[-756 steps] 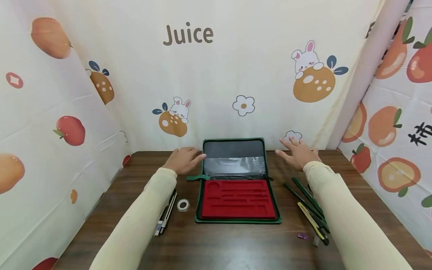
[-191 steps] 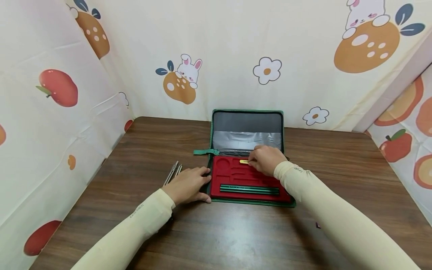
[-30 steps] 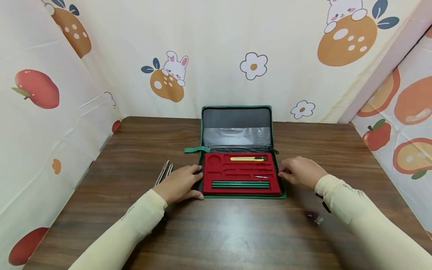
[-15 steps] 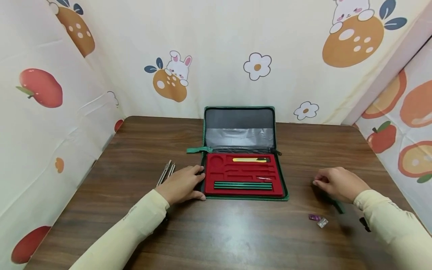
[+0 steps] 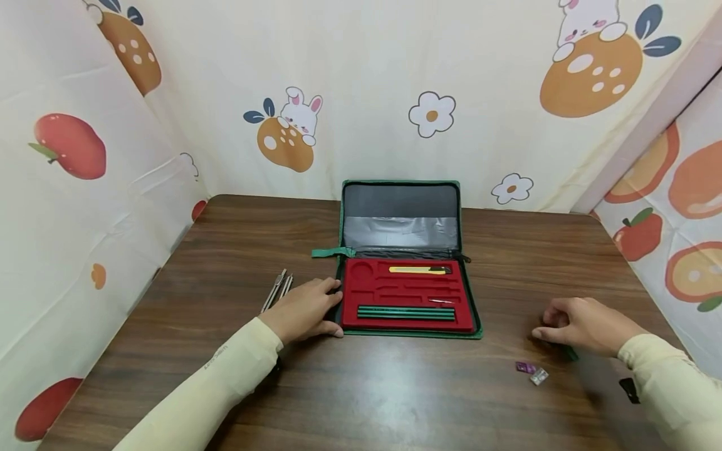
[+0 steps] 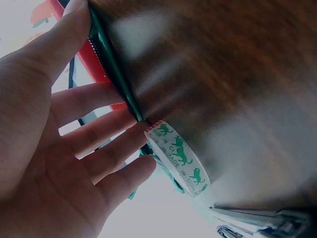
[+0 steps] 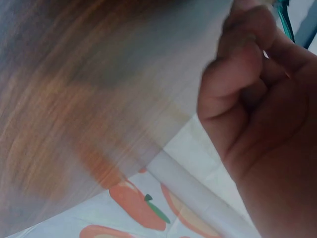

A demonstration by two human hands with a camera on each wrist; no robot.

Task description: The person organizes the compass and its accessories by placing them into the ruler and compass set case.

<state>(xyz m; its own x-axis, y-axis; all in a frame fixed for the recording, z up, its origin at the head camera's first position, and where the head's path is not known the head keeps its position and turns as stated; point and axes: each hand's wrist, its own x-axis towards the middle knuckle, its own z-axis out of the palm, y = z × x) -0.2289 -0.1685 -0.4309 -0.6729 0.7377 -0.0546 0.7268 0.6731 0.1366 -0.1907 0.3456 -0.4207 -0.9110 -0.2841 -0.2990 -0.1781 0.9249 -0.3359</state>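
Observation:
A green zip case (image 5: 402, 181) lies open with a red molded tray (image 5: 361, 322) inside. In the tray sit green pencils (image 5: 406, 312), a yellow utility knife (image 5: 418, 270) and a small thin silvery piece (image 5: 441, 300). My left hand (image 5: 307, 310) rests its relaxed fingertips along the case's left edge. In the left wrist view, a tape roll (image 6: 178, 158) stands by those fingers. My right hand (image 5: 586, 326) is over the table to the right, fingers loosely bent, thumb apart from index. Below it shows the tip of a dark green object (image 5: 572, 353), mostly hidden.
Metal compass-like tools (image 5: 276, 291) lie left of the case, partly behind the left hand. A small purple piece (image 5: 525, 367) and a clear piece (image 5: 539, 376) lie on the table front right. Printed cloth walls (image 5: 366, 75) border the table's back and sides.
My right hand has moved from the case's right edge out to the right, over the dark green object. My left hand has stayed on the case's left edge.

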